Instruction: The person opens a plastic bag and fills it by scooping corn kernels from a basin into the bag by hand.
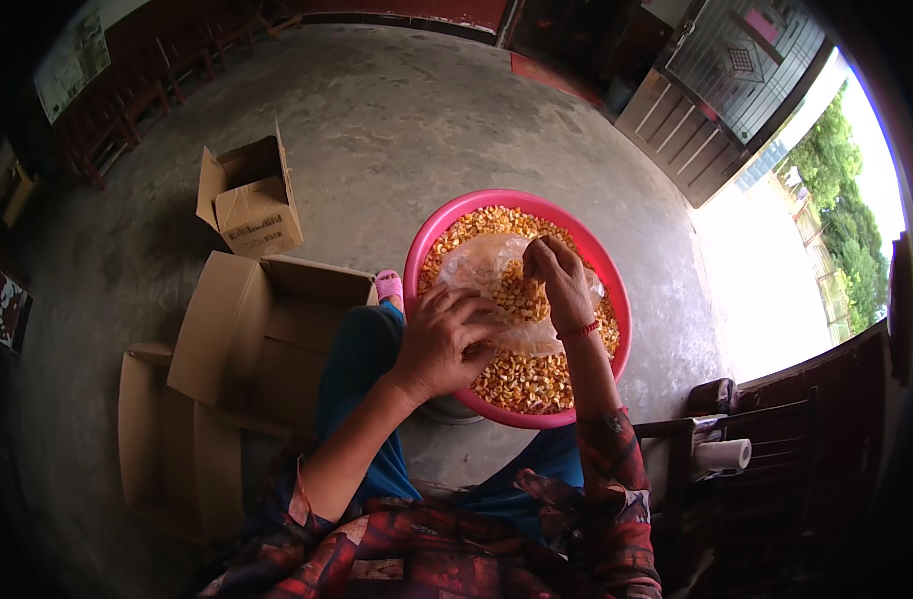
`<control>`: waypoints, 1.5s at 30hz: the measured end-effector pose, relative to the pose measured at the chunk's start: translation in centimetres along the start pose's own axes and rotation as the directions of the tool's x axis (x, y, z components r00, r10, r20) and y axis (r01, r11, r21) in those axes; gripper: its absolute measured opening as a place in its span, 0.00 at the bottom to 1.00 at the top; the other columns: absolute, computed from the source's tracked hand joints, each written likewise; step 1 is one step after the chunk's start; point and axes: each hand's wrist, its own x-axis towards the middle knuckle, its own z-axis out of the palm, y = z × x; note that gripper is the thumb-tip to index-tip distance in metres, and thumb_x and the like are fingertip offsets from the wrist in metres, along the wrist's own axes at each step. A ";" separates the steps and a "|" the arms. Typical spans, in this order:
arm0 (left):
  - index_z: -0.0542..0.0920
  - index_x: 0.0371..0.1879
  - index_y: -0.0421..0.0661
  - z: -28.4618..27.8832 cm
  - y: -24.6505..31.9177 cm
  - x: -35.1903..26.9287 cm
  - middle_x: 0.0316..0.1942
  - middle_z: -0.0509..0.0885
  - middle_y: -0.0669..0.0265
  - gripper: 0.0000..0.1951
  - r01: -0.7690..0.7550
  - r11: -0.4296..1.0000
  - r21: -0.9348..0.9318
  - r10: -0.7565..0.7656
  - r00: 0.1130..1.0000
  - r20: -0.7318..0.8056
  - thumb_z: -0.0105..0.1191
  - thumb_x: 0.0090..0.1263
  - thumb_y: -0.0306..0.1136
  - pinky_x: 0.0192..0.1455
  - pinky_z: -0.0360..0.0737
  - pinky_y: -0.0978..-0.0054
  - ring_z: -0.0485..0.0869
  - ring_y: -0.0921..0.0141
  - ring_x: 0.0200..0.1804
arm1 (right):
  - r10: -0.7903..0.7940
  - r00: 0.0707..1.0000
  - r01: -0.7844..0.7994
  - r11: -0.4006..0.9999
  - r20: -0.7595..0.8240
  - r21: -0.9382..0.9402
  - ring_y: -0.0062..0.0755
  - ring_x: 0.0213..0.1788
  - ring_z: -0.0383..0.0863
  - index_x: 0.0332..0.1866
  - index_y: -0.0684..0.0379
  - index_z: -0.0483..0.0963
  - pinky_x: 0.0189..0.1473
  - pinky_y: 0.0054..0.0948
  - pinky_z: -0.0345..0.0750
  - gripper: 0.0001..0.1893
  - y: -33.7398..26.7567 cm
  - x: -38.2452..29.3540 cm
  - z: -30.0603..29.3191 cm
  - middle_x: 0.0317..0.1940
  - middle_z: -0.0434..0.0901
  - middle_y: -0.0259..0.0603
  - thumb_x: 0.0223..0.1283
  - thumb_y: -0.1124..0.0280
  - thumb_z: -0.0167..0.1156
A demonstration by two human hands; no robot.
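A round pink plastic basin point(622, 314) in front of me is filled with loose yellow-orange corn kernels point(535, 389). On the kernels lies a clear plastic bag point(475, 258), spread out, with a small heap of kernels on or in its middle. My left hand point(449, 337) is over the left side of the bag, fingers spread and slightly bent; its fingertips are near the heap. My right hand point(559, 273), with a red bracelet at the wrist, is above the heap's right side, fingers curled together. Whether anything is pinched in its fingers is hidden.
Open cardboard boxes stand on the concrete floor at my left: a small one point(258, 217), a large one point(217, 329) and another point(145, 434). A dark wooden chair point(666, 430) with a white roll point(722, 454) is at lower right. An open door point(703, 97) lies beyond.
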 end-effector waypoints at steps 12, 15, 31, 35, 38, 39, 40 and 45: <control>0.85 0.37 0.50 -0.6 0.1 -0.1 0.46 0.81 0.66 0.15 0.022 1.000 0.004 -0.022 0.999 0.031 0.62 0.47 0.35 0.65 0.65 0.60 0.75 0.62 0.56 | -0.098 0.984 0.081 0.990 -0.149 -0.118 0.21 0.37 0.80 0.38 0.65 0.76 0.36 0.23 0.75 0.12 -0.2 -0.6 -5.6 0.35 0.82 0.35 0.68 0.66 0.53; 0.85 0.36 0.50 0.1 0.3 0.3 0.46 0.81 0.66 0.15 0.002 0.999 -0.033 -0.001 1.000 0.019 0.62 0.46 0.35 0.65 0.65 0.61 0.75 0.62 0.56 | -0.209 0.946 0.114 0.931 -0.248 -0.347 0.28 0.36 0.82 0.40 0.63 0.77 0.38 0.26 0.77 0.09 4.9 0.6 -10.3 0.34 0.84 0.39 0.66 0.69 0.53; 0.85 0.36 0.50 -0.5 0.2 0.0 0.46 0.81 0.67 0.15 0.023 1.000 0.008 -0.023 0.999 0.030 0.61 0.47 0.34 0.65 0.64 0.59 0.75 0.63 0.55 | -0.230 0.972 0.112 0.629 -0.046 -0.770 0.51 0.46 0.79 0.53 0.53 0.75 0.47 0.43 0.76 0.16 8.9 -2.3 -10.2 0.42 0.80 0.50 0.59 0.67 0.53; 0.85 0.36 0.50 -0.5 0.0 -0.2 0.46 0.81 0.67 0.15 0.034 0.999 0.000 -0.034 0.999 0.035 0.61 0.47 0.34 0.66 0.64 0.59 0.75 0.63 0.55 | -0.108 0.989 -0.031 0.515 -0.100 -0.857 0.53 0.42 0.80 0.52 0.52 0.75 0.42 0.45 0.77 0.16 9.0 -2.6 -10.3 0.38 0.81 0.51 0.59 0.68 0.53; 0.85 0.37 0.50 -0.5 0.2 0.1 0.46 0.81 0.67 0.15 0.030 1.000 -0.003 -0.030 0.999 0.043 0.61 0.47 0.35 0.66 0.64 0.59 0.75 0.63 0.56 | -0.151 0.982 0.005 0.628 -0.116 -0.778 0.50 0.38 0.82 0.49 0.53 0.76 0.38 0.42 0.77 0.13 11.8 -2.1 -11.9 0.35 0.82 0.50 0.60 0.68 0.53; 0.85 0.36 0.50 -0.4 0.2 0.1 0.46 0.81 0.67 0.15 0.030 1.000 -0.001 -0.030 0.999 0.041 0.61 0.47 0.35 0.66 0.64 0.59 0.75 0.63 0.56 | -0.183 0.975 0.035 0.687 -0.126 -0.726 0.48 0.36 0.82 0.48 0.55 0.76 0.36 0.40 0.77 0.12 11.5 -2.1 -11.6 0.34 0.82 0.48 0.61 0.69 0.53; 0.85 0.36 0.50 -0.4 0.2 0.1 0.46 0.82 0.67 0.14 0.030 1.000 0.001 -0.030 0.999 0.039 0.61 0.47 0.35 0.66 0.63 0.59 0.75 0.63 0.56 | -0.213 0.968 0.070 0.739 -0.134 -0.670 0.45 0.34 0.83 0.47 0.56 0.77 0.35 0.38 0.77 0.12 11.1 -2.1 -11.3 0.33 0.83 0.47 0.61 0.69 0.53; 0.85 0.36 0.50 -0.4 0.1 0.0 0.46 0.82 0.67 0.14 0.040 0.999 -0.008 -0.039 0.998 0.043 0.61 0.48 0.35 0.66 0.63 0.60 0.75 0.63 0.55 | 0.118 0.947 -0.142 0.988 -0.299 -0.059 0.11 0.22 0.63 0.34 0.61 0.75 0.23 0.17 0.61 0.10 9.1 -2.1 -11.5 0.22 0.68 0.23 0.68 0.67 0.50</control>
